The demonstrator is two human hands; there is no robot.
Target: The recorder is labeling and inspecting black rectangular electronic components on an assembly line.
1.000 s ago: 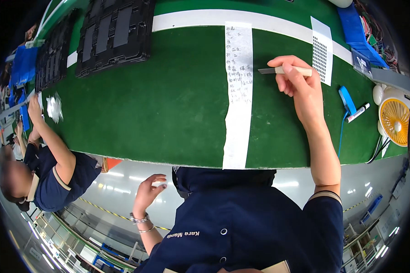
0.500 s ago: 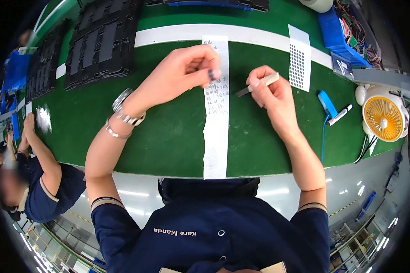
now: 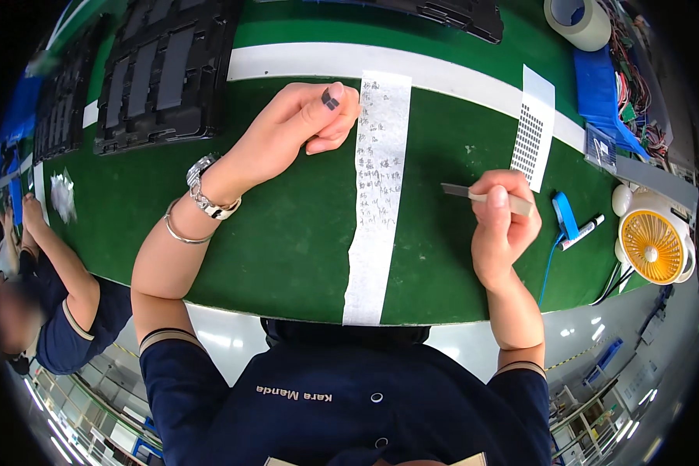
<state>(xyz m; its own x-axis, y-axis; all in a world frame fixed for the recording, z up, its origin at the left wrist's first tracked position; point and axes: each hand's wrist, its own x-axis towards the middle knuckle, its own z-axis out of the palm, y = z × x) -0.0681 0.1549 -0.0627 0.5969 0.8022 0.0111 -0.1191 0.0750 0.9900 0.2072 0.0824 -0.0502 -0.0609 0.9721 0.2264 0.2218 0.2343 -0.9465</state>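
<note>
Left of a paper strip (image 3: 370, 256), the left hand (image 3: 314, 120) is clenching, thumb (image 3: 308, 119) bearing dark pieces (image 3: 330, 101). The right hand (image 3: 505, 225) is grasping a knife (image 3: 476, 196).

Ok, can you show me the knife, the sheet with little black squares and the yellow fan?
Knife (image 3: 523, 206), head view: back of its pale handle.
Sheet with little black squares (image 3: 530, 138), head view: among the squares, near its middle.
Yellow fan (image 3: 651, 250), head view: front grille.

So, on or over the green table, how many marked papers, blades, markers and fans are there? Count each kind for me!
Marked papers: 2, strip and dotted sheet
Blade: 1
Marker: 1
Fan: 1
Total: 5
</note>
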